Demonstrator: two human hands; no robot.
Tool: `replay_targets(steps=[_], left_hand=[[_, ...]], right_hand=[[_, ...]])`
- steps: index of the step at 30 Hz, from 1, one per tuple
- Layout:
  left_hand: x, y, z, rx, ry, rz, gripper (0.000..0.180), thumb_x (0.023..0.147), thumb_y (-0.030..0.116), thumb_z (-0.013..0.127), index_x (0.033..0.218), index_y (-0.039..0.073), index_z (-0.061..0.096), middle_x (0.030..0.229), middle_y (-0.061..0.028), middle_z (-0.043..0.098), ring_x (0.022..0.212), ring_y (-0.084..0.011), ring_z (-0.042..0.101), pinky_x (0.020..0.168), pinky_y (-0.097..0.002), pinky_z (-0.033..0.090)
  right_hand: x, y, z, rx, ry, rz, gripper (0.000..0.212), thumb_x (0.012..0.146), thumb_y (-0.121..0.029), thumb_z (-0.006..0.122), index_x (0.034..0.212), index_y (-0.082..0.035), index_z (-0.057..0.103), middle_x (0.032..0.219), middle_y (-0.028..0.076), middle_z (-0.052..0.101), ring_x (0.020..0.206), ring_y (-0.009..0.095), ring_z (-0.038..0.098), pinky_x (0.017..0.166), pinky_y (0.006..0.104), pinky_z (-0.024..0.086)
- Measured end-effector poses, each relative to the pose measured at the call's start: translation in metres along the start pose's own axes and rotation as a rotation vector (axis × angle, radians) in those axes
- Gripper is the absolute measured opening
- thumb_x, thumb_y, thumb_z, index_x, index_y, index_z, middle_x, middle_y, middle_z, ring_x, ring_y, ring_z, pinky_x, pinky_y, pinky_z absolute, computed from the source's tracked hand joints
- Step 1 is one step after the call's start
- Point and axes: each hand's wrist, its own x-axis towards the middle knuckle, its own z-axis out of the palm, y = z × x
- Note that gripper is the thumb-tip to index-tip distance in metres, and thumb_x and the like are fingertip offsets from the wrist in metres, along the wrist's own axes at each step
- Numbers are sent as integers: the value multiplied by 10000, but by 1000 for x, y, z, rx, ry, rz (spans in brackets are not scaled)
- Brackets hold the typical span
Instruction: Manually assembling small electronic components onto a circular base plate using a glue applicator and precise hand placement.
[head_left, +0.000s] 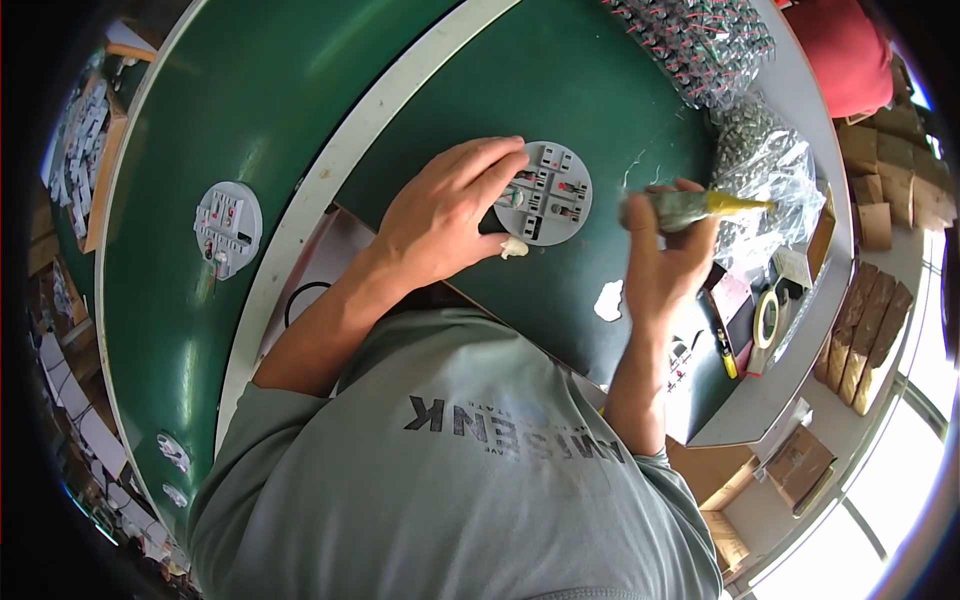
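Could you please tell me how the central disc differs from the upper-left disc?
The central disc is partly hidden by the left hand; the upper-left disc has no hand on it. The central disc lies on the worktable, the upper-left disc on the green strip beyond the pale rail. Both are round and pale grey.

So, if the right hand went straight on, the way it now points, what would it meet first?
The right hand would probably meet the plastic-wrapped pack of parts first; depth is unclear, so it may pass above.
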Motion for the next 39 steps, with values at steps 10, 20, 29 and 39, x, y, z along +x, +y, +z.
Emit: replay_targets(steps=[10,20,29,39], left_hand=[[-1,-6,-3,16,4,-10,921,601,73,986,1435,-16,605,1526,-141,609,1359,-354,621,1141,-448,535],[-5,-11,-2,25,-11,4,896,656,186,1003,1433,16,591,1534,-110,574,1383,-309,592,1169,-432,507],[-1,-1,-4,21,-16,-28,1077,633,226,1021,1554,14,503,1605,-154,513,1451,-347,539,1221,-450,458],[35,9,6,150,-215,14,1111,652,368,1010,1568,11,493,1648,-178,456,1461,-376,518,1233,-467,446]], right_hand=[[-15,8,15,-529,-131,-514,390,866,-60,868,1243,-32,770,1100,110,751,978,280,702,835,381,577],[-28,12,45,-429,-181,-354,197,856,-6,866,1047,-46,833,1017,97,740,939,278,709,805,372,566],[28,17,-61,-515,389,-145,253,1065,-89,668,1271,16,772,1194,138,787,974,193,766,854,310,622],[175,98,-163,-824,133,-34,273,1048,-103,643,1262,34,743,1234,202,780,1130,300,770,1002,401,588]])
